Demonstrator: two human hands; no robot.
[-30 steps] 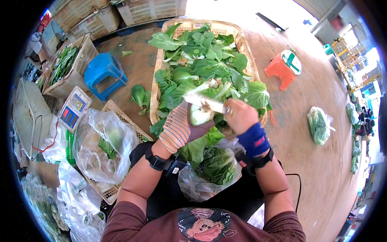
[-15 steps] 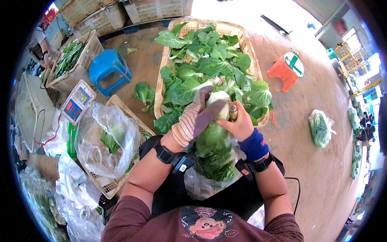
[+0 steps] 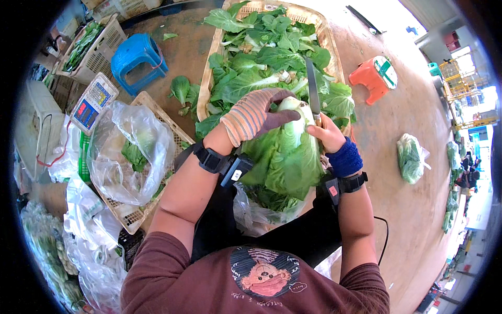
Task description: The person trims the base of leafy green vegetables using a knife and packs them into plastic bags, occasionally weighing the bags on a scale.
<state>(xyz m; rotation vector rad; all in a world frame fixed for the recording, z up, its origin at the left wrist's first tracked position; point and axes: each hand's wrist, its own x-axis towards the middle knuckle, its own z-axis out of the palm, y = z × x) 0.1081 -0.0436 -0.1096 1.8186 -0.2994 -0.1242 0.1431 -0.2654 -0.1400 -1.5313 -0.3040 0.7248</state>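
Note:
My left hand (image 3: 260, 114), in a striped glove with dark fingers, is closed round the pale base of a leafy green cabbage (image 3: 293, 165). The cabbage's root end faces away from me and its broad leaves hang toward my lap. In my bare right hand (image 3: 330, 135) is a knife (image 3: 312, 86), its blade pointing up and away, just right of the cabbage base. No gap shows clearly between knife and cabbage. Below them, a clear plastic bag (image 3: 244, 209) between my legs holds loose green leaves (image 3: 272, 200).
Ahead, a large tan crate (image 3: 334, 52) is heaped with leafy greens (image 3: 266, 55). At left are a blue stool (image 3: 137, 60), a digital scale (image 3: 94, 103) and an open clear bag (image 3: 112, 178) on a shallow crate. A red stool (image 3: 372, 78) and a bagged green vegetable (image 3: 410, 158) stand right.
The cabbage has turned, its leaves spreading more to the right. The knife blade, hidden before, now points upward, and my right hand has shifted slightly right. The view has tilted.

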